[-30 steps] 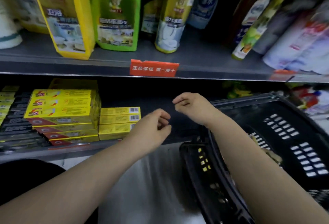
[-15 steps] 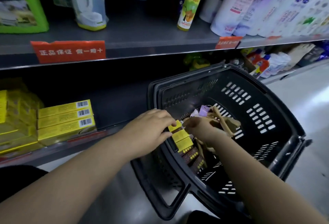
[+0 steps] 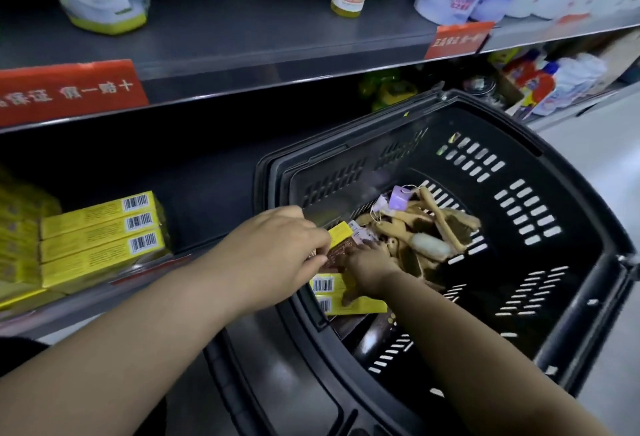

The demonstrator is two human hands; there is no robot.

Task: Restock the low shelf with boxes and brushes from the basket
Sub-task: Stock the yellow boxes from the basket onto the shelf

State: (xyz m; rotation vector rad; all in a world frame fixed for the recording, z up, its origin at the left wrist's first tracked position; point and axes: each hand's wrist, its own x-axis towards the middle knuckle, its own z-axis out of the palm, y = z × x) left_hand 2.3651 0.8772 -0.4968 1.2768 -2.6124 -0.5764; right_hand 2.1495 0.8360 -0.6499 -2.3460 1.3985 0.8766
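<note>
Inside the basket (image 3: pixel 519 165), against its near-left wall: two yellow boxes (image 3: pixel 360 304), barcoded ends toward me, under my right wrist. My right hand (image 3: pixel 370 264) rests on the pile there; fingers hidden, so I cannot tell its grip. My left hand (image 3: pixel 273 255), over the basket's left rim, pinches a brown box (image 3: pixel 337 257) between thumb and curled fingers. Beyond, mid-basket: pale wooden brushes (image 3: pixel 426 227), heaped. Left of the basket: a shelf stack (image 3: pixel 100 238) of matching yellow cartons on the low shelf (image 3: pixel 152 271).

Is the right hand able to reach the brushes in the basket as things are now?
Probably yes. The right hand is down inside the basket, beside the brushes, which lie on top with nothing over them.
</note>
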